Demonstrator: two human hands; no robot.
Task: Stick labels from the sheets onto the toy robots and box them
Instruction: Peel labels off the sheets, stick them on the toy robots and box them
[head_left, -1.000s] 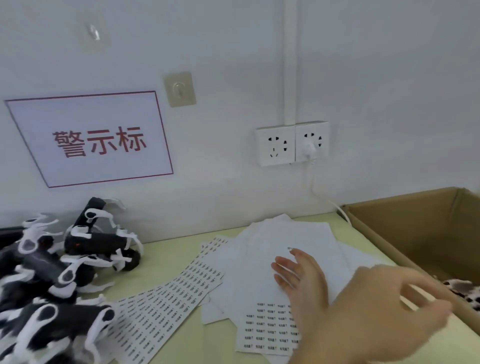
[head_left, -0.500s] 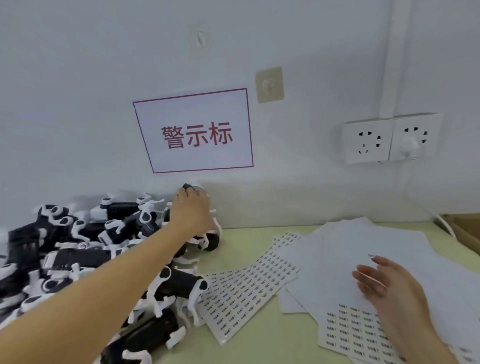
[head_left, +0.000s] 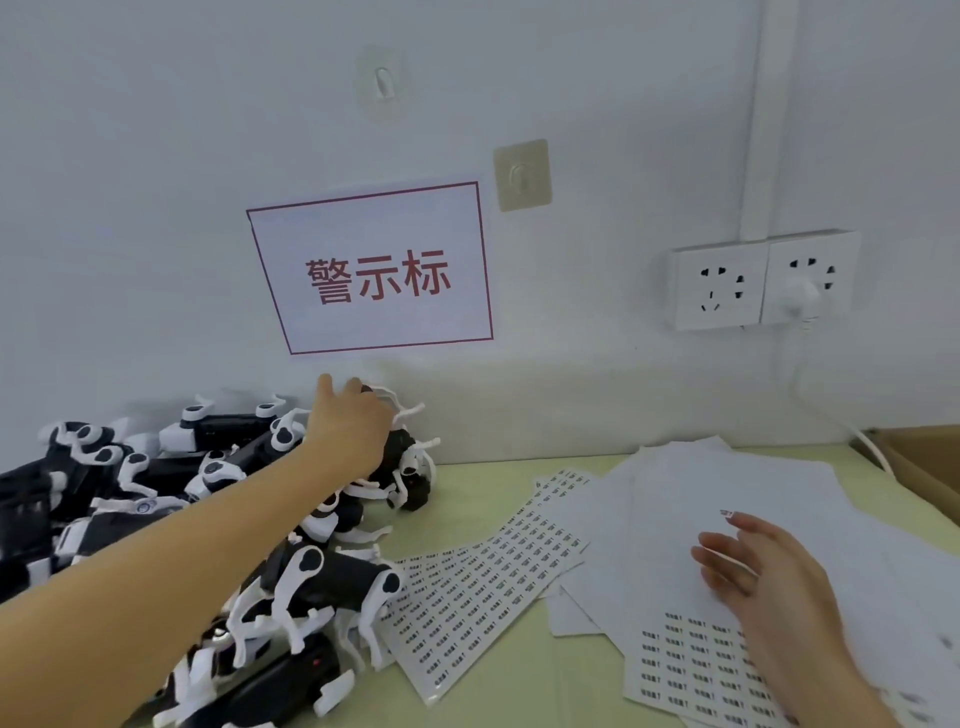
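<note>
While the toy robots wait unlabelled, this is how things lie from left to right:

Robot pile: the black-and-white toy robots (head_left: 156, 499) are heaped at the left of the bench (head_left: 483, 670), against the wall and within easy reach.

Left hand: the left hand (head_left: 353, 431) reaches over the heap to the far robot (head_left: 410, 467) by the wall. Its fingers (head_left: 358, 387) curl down over that robot's top, probably gripping it, though the back of the hand hides the contact.

Printed sheet: a label sheet (head_left: 488, 582) lies flat beside the pile, its near corner tucked under the closest robots, so labels are close by.

Paper stack: blank-looking sheets (head_left: 727, 499) fan out over the centre-right of the bench.

Right hand: the right hand (head_left: 763, 577) lies on the sheets with straight, spread fingers, holding nothing, seemingly steadying the paper.

Box: a cardboard box (head_left: 924, 462) sits at the far right, ready for finished robots.
</note>
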